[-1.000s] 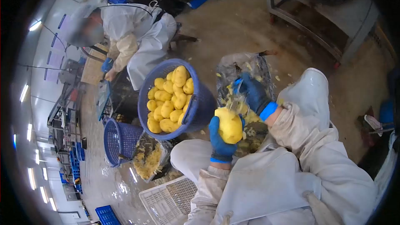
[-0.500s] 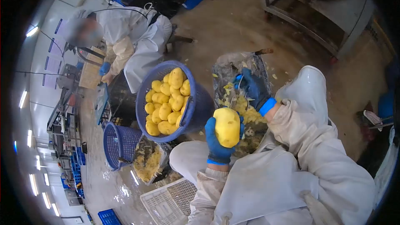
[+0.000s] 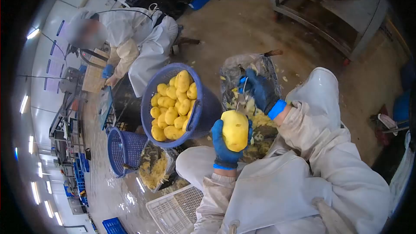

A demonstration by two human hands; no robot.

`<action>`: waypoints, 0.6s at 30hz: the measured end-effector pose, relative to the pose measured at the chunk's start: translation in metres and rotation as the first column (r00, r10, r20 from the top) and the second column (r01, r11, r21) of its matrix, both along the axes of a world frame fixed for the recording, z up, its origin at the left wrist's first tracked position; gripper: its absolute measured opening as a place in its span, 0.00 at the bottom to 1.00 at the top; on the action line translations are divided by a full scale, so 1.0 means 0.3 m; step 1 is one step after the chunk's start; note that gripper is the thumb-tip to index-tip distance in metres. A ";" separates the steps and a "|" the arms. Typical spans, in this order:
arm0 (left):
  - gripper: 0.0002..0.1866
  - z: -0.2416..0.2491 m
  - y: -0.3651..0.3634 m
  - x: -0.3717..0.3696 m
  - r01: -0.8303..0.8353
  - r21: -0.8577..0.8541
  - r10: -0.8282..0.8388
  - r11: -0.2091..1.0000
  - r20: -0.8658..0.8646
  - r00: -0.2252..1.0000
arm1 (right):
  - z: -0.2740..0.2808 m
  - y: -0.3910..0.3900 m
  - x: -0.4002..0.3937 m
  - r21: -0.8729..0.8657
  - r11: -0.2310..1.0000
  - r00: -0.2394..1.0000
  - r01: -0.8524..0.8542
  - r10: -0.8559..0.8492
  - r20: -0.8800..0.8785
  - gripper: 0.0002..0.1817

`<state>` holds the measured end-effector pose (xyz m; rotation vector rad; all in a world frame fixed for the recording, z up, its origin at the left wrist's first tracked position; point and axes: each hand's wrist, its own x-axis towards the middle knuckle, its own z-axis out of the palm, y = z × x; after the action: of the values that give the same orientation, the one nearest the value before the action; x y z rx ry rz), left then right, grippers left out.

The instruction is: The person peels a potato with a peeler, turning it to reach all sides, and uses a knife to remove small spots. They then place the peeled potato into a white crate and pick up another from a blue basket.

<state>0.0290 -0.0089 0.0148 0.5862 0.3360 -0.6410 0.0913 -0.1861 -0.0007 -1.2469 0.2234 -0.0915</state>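
Note:
My left hand (image 3: 223, 147), in a blue glove, is wrapped round a large peeled yellow potato (image 3: 235, 132) with a small dark spot on its face. My right hand (image 3: 261, 93), also gloved in blue, grips a peeler (image 3: 246, 87) with thin metal prongs. The peeler's head is close to the far end of the potato; whether it touches cannot be made out. Below both hands, peelings (image 3: 260, 120) are heaped in a container lined with dark plastic (image 3: 232, 70). Left of my left hand stands a blue basket (image 3: 208, 112) full of peeled potatoes (image 3: 171, 115).
A second blue basket (image 3: 125, 149), a tub of peelings (image 3: 156, 169) and a white crate (image 3: 175, 208) stand to the left on the wet floor. A co-worker in white (image 3: 143, 39) bends forward at upper left. A metal machine frame (image 3: 320, 21) stands at upper right.
My right hand and the peeler have shifted slightly closer to the potato's far end. My left hand has turned the potato a little, bringing a dark spot into view.

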 end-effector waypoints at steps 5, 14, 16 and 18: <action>0.27 -0.024 0.015 0.006 0.106 -0.014 -0.104 0.994 0.108 0.989 | -0.213 0.059 0.098 0.011 1.000 0.986 0.021 -0.022 0.167 0.22; 0.25 -0.011 0.013 -0.002 0.064 0.005 -0.064 0.998 0.106 0.992 | -0.094 -0.019 0.079 -0.275 0.934 0.973 0.230 -0.231 0.027 0.22; 0.27 -0.006 0.020 0.004 0.065 0.017 -0.066 0.998 0.113 0.991 | -0.094 0.002 0.083 -0.073 0.983 0.985 0.169 -0.166 0.053 0.23; 0.28 -0.003 0.006 -0.014 0.067 0.018 -0.068 0.998 0.104 0.992 | -0.118 0.024 0.073 0.074 0.987 0.983 0.140 -0.147 0.108 0.22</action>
<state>0.0247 -0.0071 0.0139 0.6441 0.2239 -0.6706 0.1131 -0.1790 -0.0362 -1.1549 0.2163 -0.2765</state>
